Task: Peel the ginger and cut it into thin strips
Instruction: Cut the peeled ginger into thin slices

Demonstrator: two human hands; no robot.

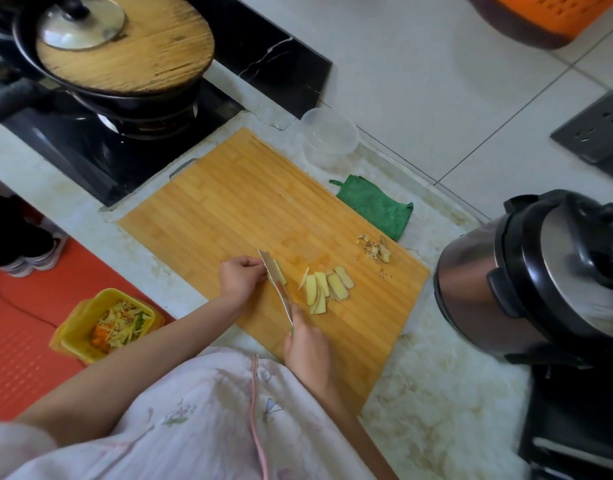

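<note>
On the bamboo cutting board (pixel 229 209) lies a fanned row of pale yellow ginger slices (pixel 327 287). My right hand (pixel 308 351) grips the green handle of a knife (pixel 279 289), whose blade stands on edge to the left of the slices. One more slice of ginger (pixel 281 271) clings to the blade's right face. My left hand (pixel 241 275) sits against the blade's left side with its fingers curled; what it holds there is hidden by the blade. A small heap of ginger peel (pixel 376 250) lies near the board's right edge.
A green cloth (pixel 376 206) and a clear plastic tub (pixel 329 135) lie beyond the board. A steel pressure cooker (pixel 527 278) stands at the right. A wok with a wooden lid (pixel 132 46) sits on the stove at the back left. A yellow scrap bin (pixel 106 323) stands on the floor.
</note>
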